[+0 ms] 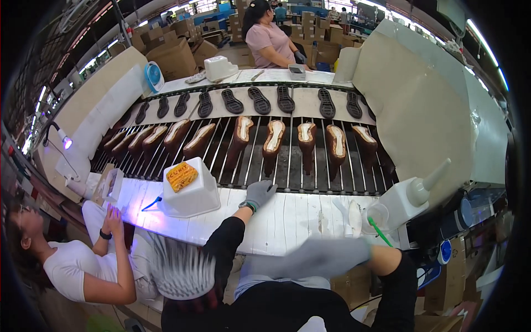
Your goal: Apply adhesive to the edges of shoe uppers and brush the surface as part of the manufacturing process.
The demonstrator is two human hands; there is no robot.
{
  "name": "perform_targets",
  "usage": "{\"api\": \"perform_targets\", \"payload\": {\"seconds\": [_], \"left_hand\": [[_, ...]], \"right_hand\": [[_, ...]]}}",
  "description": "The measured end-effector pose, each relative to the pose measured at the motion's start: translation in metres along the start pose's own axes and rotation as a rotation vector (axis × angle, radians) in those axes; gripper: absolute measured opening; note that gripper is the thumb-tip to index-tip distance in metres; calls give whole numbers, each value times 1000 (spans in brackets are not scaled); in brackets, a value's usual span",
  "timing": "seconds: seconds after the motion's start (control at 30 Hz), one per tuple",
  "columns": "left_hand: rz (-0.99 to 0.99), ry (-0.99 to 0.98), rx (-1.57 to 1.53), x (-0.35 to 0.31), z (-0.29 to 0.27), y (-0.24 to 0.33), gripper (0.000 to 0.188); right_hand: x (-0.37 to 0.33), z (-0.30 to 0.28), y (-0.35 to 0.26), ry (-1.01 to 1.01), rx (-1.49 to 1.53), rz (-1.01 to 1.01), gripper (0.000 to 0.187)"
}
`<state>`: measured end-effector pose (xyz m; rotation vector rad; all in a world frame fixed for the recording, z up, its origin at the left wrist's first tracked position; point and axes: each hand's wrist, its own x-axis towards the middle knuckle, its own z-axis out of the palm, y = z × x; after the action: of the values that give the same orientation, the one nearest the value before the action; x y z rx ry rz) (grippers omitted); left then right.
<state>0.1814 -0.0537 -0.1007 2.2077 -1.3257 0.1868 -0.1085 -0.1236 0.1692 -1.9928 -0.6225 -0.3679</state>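
My left hand (261, 195), in a grey glove, rests with its fingers stretched out on the edge of the white worktable (271, 224), holding nothing visible. Just beyond it, brown shoe uppers with whitish undersides, such as this shoe upper (274, 136), stand bottom up along a rack of metal rods (287, 171). Behind them, black shoe soles (259, 100) lie in a row on a beige strip. My right hand (326, 257), also gloved in grey, is smeared by motion in front of my body; its fingers cannot be made out.
Left of my left hand stands an upturned white tub (191, 193) with a yellow-orange packet (181, 176) on it. At right are a white squeeze bottle (406, 199), a clear cup (378, 216) and a green-handled brush (379, 231). One person (91, 257) sits at left, another (271, 39) stands across.
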Motion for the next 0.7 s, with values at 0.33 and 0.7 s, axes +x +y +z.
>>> {"api": "perform_targets", "payload": {"seconds": [0.33, 0.7], "left_hand": [[301, -372, 197, -3, -20, 29, 30], [305, -367, 74, -14, -24, 16, 34]], "right_hand": [[28, -7, 20, -317, 171, 219, 29], [-1, -1, 69, -35, -298, 303, 38]]}}
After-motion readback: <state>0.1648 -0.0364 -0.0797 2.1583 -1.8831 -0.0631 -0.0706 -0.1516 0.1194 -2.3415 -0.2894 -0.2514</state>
